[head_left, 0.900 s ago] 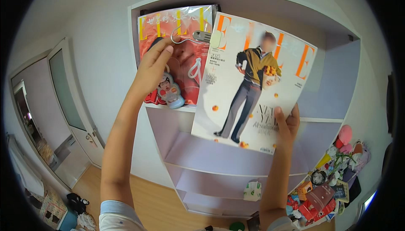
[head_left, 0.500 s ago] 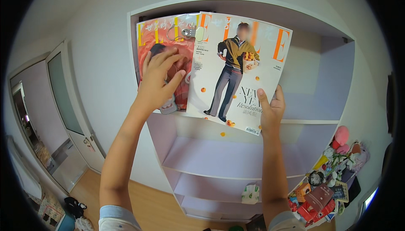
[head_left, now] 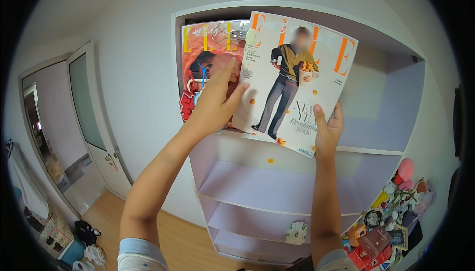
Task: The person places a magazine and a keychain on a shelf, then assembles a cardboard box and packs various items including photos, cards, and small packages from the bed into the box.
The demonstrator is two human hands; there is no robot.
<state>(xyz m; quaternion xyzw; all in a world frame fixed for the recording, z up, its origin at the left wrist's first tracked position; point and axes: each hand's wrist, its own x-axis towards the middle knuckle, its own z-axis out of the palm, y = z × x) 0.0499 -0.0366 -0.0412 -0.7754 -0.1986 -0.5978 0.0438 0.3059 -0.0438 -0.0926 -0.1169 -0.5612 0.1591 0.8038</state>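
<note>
My right hand (head_left: 328, 131) grips the lower right edge of a white magazine (head_left: 267, 80), thumb in front. On its cover stands a figure in dark trousers. Fingers stretched out, my left hand (head_left: 215, 104) is open at the magazine's left edge; its thumb overlaps that edge. Behind, partly covered by the hand and the white magazine, stands a magazine with a pinkish-red cover (head_left: 203, 48). A metal clip with a pale end (head_left: 238, 34) shows near its top. Beside my left wrist hang a red charm (head_left: 187, 105) and a blue strap (head_left: 203, 69).
The magazines are before the top compartment of a white shelf unit (head_left: 366, 151). A white-and-green packet (head_left: 296, 232) lies on a lower shelf. Plush toys, boxes and flowers (head_left: 391, 221) crowd the right. At left, a glass-panelled door (head_left: 88, 98) stands ajar.
The view has shifted, so the shelf and magazines sit further right. My left hand has moved off the red cover to the white magazine's left edge, uncovering the charm and blue strap.
</note>
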